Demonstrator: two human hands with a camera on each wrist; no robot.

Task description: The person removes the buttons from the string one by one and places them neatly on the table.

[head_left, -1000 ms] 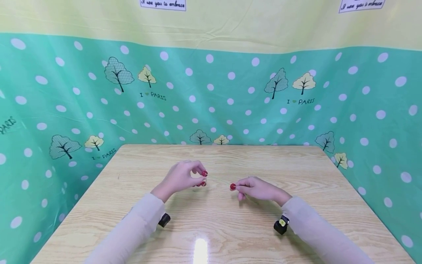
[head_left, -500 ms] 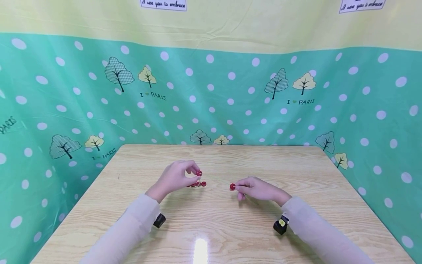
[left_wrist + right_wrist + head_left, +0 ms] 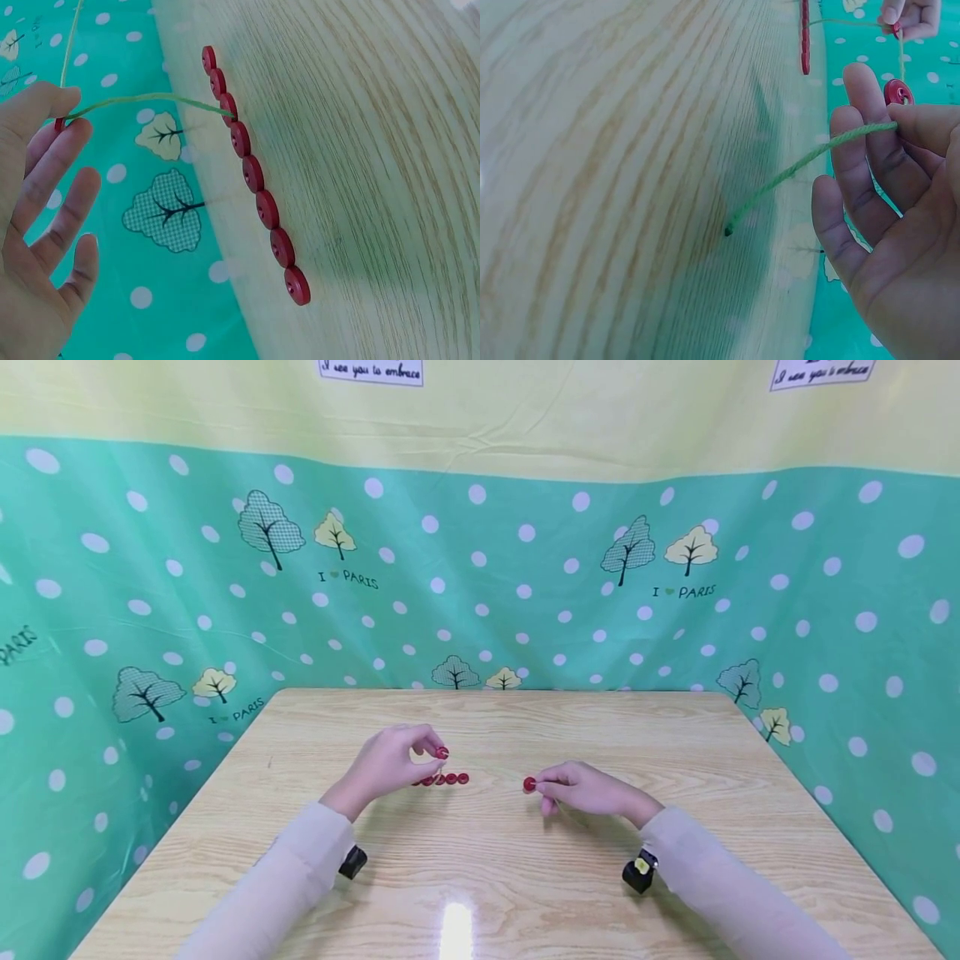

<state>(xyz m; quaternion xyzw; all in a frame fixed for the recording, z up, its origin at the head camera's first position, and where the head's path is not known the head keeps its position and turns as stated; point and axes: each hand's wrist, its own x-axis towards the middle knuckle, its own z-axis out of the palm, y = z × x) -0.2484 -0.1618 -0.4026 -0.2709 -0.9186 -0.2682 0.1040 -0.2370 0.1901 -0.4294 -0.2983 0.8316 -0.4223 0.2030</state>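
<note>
My left hand (image 3: 390, 764) pinches a red button (image 3: 442, 752) between thumb and index finger, raised over the table. Seen from the left wrist, only the edge of that button (image 3: 59, 124) shows, with green string (image 3: 142, 97) running from it. My right hand (image 3: 585, 787) pinches the green string (image 3: 810, 157) right at a second red button (image 3: 898, 92), which sits upright at the thumb tip. The string's loose end, dark at the tip, hangs below that hand. Several red buttons (image 3: 253, 174) lie in a straight row on the table, and the string overlaps one of them.
The wood-grain table (image 3: 480, 852) reaches back to a green polka-dot curtain (image 3: 510, 568) with printed trees. Each wrist carries a small black camera, the left wrist camera (image 3: 352, 862) and the right wrist camera (image 3: 637, 875), low over the table.
My left hand has moved left along the row with its button, uncovering more of the row's right part. The right hand has stayed in place with its button.
</note>
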